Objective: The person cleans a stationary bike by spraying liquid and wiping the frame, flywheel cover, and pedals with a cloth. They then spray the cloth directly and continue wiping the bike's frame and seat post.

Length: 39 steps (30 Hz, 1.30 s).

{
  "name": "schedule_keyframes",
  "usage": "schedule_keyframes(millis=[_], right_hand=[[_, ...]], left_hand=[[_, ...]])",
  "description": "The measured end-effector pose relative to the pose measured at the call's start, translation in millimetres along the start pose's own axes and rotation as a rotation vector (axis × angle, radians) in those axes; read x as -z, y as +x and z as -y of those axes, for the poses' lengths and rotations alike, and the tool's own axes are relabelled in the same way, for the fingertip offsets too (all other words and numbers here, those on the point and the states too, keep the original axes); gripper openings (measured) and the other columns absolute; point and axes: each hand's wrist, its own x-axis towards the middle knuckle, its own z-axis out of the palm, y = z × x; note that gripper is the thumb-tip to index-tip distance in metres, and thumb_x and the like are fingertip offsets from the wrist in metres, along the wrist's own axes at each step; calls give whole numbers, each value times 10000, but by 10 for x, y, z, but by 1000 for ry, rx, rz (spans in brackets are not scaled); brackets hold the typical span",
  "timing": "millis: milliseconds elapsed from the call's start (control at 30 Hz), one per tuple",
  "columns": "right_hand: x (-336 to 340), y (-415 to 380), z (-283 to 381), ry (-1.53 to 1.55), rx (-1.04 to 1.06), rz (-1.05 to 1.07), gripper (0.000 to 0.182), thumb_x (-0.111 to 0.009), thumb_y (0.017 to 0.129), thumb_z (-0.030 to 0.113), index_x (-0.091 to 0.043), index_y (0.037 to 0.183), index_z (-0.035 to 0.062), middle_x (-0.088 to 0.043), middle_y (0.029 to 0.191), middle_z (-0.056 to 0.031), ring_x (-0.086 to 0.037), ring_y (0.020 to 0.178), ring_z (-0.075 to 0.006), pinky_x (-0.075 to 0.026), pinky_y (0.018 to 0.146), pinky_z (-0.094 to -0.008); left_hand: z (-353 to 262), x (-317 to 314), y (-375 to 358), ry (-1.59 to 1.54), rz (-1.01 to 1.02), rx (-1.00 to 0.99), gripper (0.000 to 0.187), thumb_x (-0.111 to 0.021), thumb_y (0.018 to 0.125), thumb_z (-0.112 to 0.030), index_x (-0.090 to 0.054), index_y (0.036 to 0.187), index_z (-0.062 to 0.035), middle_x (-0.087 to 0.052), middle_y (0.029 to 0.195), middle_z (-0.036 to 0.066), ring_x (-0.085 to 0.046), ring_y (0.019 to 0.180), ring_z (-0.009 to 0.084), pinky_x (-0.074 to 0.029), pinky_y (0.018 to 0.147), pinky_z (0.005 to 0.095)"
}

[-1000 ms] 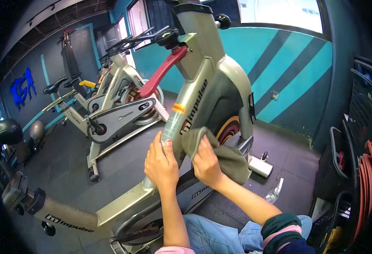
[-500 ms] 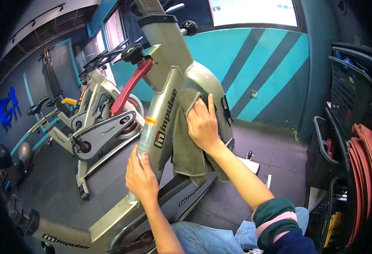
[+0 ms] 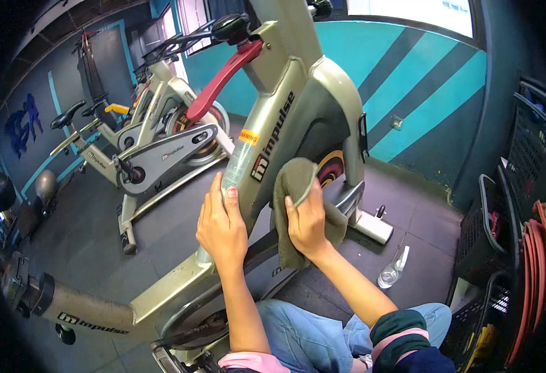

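A silver exercise bike (image 3: 273,137) with "impulse" lettering and a red lever (image 3: 226,81) stands close in front. My left hand (image 3: 222,227) rests against its slanted frame tube, just below the orange warning label (image 3: 249,137), with nothing visible in it. My right hand (image 3: 308,224) grips a dark olive cloth (image 3: 291,186), thumb on top, beside the lower frame and flywheel (image 3: 331,168). Cloth folds hide part of the fingers and the frame behind them.
A clear bottle (image 3: 390,273) is on the dark floor to the right. More bikes (image 3: 173,152) stand at the left. Black baskets (image 3: 481,230) and red stacked items (image 3: 537,267) line the right side. A turquoise striped wall (image 3: 410,81) is behind.
My right hand has moved the cloth down from the upper cover, uncovering the flywheel. My left hand stays on the tube. The view has shifted, bringing the whole bottle into sight.
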Motion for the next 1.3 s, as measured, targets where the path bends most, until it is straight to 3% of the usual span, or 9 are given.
schedule_keyframes(millis=[167,267,367,533,833,967,1133,1167,1300], right_hand=[[-278,201,182,-110,17,35,255,-617,836,79,-577,1036,-74,-492,1207,-299,-415,1212,-474,-269,1077,-587],[-342,-103,290,-64,-51,93,316,-603,824,73,-564,1095,-84,-488,1233,-299,-395,1243,-478,-262,1080,-589],[-227,-313,377,27,32,231,364,-594,807,73,-565,1139,-73,-492,1249,-282,-409,1241,-472,-258,1083,-580],[-236,130,164,-218,7,169,357,-567,884,100,-517,1176,-99,-481,1270,-264,-397,1248,-418,-136,1111,-600],[-72,1404,-592,-592,147,-23,316,-533,909,213,-588,1064,-57,-529,1198,-228,-448,1224,-353,-163,1116,-593],[157,1762,-776,-554,-44,13,314,-522,919,222,-587,1047,-58,-546,1164,-229,-503,1138,-384,-260,1086,-562],[306,1319,-816,-509,157,-40,275,-563,893,117,-566,1078,-87,-526,1182,-261,-480,1147,-452,-323,1064,-528],[326,1149,-825,-481,136,-46,313,-570,884,85,-544,1136,-99,-488,1243,-286,-430,1198,-493,-321,1067,-520],[346,781,-907,-462,111,8,370,-564,888,87,-509,1194,-113,-434,1307,-319,-371,1259,-504,-318,1066,-519]], left_hand=[[29,-6,5,-26,15,5,405,-429,972,-354,-545,1284,-123,-634,1098,117,-602,982,338,-457,831,434],[14,-28,0,-17,10,7,404,-432,969,-353,-544,1283,-125,-632,1102,111,-602,978,334,-457,828,436],[16,-24,-4,-6,-3,4,397,-431,968,-349,-545,1280,-131,-631,1096,107,-601,972,327,-455,822,434],[20,-21,-4,0,-21,-18,399,-428,973,-351,-550,1273,-119,-631,1052,110,-601,933,320,-454,801,431],[-17,40,1,14,59,33,406,-382,997,-365,-559,1258,-109,-630,1136,130,-596,1025,341,-453,855,412],[17,-4,-8,14,1,-14,406,-414,978,-368,-539,1285,-132,-631,1062,111,-599,944,331,-456,800,435],[-6,-26,-5,8,-8,22,409,-408,980,-382,-552,1269,-131,-636,1066,109,-605,959,332,-459,804,437],[-10,-25,-3,8,-14,28,409,-406,980,-384,-556,1263,-130,-637,1064,107,-605,960,331,-460,803,436],[-8,-36,-6,24,-20,25,408,-403,981,-388,-563,1250,-127,-640,1061,103,-607,962,328,-462,797,436]])
